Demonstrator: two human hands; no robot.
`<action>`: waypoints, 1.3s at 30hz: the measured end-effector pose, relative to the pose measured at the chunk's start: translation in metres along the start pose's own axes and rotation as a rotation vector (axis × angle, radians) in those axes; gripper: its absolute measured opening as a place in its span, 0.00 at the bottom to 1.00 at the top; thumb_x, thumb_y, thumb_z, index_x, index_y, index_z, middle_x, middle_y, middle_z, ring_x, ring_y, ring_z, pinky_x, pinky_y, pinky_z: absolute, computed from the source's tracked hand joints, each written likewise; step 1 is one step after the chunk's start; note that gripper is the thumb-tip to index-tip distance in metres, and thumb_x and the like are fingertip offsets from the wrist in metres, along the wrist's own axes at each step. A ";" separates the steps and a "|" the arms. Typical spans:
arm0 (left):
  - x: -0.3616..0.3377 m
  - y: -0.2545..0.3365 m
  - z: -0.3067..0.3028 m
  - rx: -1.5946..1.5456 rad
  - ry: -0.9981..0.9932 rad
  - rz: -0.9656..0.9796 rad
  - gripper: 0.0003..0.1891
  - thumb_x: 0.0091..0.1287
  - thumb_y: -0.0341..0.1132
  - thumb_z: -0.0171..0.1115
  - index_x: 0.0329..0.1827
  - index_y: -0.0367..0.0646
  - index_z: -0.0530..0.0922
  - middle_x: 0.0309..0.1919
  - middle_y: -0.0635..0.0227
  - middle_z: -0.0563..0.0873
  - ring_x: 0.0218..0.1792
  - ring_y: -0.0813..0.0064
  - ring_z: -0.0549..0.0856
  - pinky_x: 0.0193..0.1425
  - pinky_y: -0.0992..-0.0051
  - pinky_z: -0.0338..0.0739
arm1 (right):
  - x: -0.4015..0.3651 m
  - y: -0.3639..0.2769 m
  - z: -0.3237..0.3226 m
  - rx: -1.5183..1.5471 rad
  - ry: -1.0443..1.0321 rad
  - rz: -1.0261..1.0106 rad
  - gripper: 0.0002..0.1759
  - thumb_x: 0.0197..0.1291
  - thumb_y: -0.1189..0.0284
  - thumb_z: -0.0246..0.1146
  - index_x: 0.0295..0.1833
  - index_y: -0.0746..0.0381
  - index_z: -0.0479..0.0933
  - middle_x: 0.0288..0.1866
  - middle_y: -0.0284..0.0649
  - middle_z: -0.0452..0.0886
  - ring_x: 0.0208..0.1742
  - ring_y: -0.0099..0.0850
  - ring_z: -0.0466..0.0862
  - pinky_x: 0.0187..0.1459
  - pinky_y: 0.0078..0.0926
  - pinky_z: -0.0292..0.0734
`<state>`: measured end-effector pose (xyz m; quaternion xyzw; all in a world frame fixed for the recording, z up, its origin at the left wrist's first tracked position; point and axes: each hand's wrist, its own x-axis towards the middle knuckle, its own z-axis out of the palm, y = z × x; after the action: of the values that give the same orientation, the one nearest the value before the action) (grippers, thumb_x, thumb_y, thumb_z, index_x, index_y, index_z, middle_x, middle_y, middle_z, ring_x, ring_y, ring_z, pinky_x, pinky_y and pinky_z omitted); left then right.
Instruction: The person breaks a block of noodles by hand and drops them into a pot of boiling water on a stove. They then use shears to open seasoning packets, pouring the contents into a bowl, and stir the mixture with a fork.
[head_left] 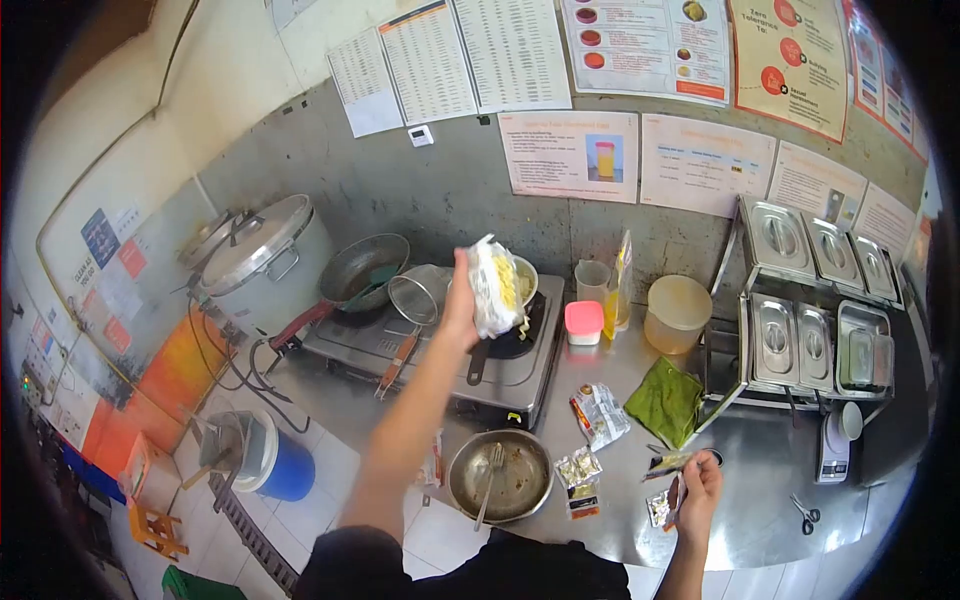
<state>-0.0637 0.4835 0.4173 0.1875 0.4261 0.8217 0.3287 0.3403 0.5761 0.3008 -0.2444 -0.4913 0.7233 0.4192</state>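
My left hand [460, 305] is wrapped round a white and clear packet of yellow noodles [496, 286], held over the right burner of the stove. Behind the packet a pale pot [527, 280] shows in part, with its dark handle [479, 362] towards me. Low at the right, my right hand [699, 492] pinches small seasoning sachets [676, 500] above the steel counter. A metal bowl [500, 477] with a fork [490, 485] in it sits at the counter's front edge. Beside it lie more sachets [580, 478] and an opened wrapper [600, 415].
A wok [365, 270] and a strainer [415, 300] rest on the stove [430, 360]. Along the wall are a red-lidded tub [584, 322] and a round container [677, 314]. A green cloth [666, 402], scissors [805, 514], a scale [834, 450] and a steel rack [745, 345] are at right.
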 end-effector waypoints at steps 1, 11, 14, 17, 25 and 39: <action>0.043 -0.001 -0.030 0.278 0.045 0.080 0.35 0.68 0.65 0.39 0.54 0.40 0.75 0.45 0.58 0.83 0.42 0.65 0.85 0.48 0.66 0.79 | -0.003 0.008 -0.007 0.026 -0.001 0.037 0.03 0.67 0.74 0.53 0.39 0.61 0.67 0.19 0.27 0.69 0.12 0.14 0.64 0.12 0.15 0.56; 0.113 0.011 -0.043 1.801 0.391 0.288 0.28 0.70 0.53 0.38 0.54 0.38 0.77 0.53 0.47 0.77 0.56 0.50 0.75 0.62 0.59 0.68 | -0.026 0.048 -0.032 0.069 0.114 0.097 0.05 0.67 0.73 0.53 0.36 0.58 0.66 0.11 0.25 0.61 0.07 0.15 0.58 0.08 0.16 0.52; 0.121 0.006 -0.053 1.820 0.374 0.431 0.26 0.70 0.50 0.40 0.48 0.38 0.80 0.50 0.48 0.80 0.53 0.51 0.77 0.59 0.59 0.71 | -0.030 0.051 -0.038 0.102 0.156 0.103 0.05 0.67 0.73 0.53 0.36 0.58 0.66 0.11 0.25 0.61 0.07 0.15 0.57 0.08 0.15 0.50; 0.133 0.007 -0.062 1.957 0.325 0.459 0.22 0.69 0.47 0.45 0.42 0.39 0.82 0.43 0.49 0.83 0.48 0.51 0.81 0.53 0.59 0.75 | -0.032 0.055 -0.047 0.077 0.182 0.124 0.05 0.67 0.73 0.53 0.37 0.58 0.66 0.11 0.25 0.61 0.07 0.14 0.57 0.08 0.15 0.50; 0.128 0.021 -0.053 1.836 0.348 0.433 0.18 0.63 0.50 0.58 0.39 0.44 0.83 0.34 0.50 0.85 0.40 0.48 0.83 0.46 0.56 0.77 | -0.035 0.057 -0.047 0.071 0.170 0.117 0.05 0.68 0.74 0.52 0.36 0.58 0.66 0.11 0.26 0.61 0.07 0.14 0.56 0.08 0.16 0.47; 0.117 0.022 -0.032 1.612 0.305 0.509 0.21 0.60 0.54 0.60 0.38 0.44 0.81 0.31 0.52 0.84 0.36 0.50 0.84 0.40 0.58 0.76 | -0.036 0.049 -0.038 0.050 0.160 0.121 0.06 0.67 0.75 0.51 0.34 0.58 0.66 0.12 0.26 0.61 0.08 0.15 0.57 0.09 0.15 0.49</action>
<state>-0.1744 0.5377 0.4206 0.3412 0.8644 0.3328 -0.1600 0.3705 0.5570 0.2383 -0.3201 -0.4221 0.7376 0.4187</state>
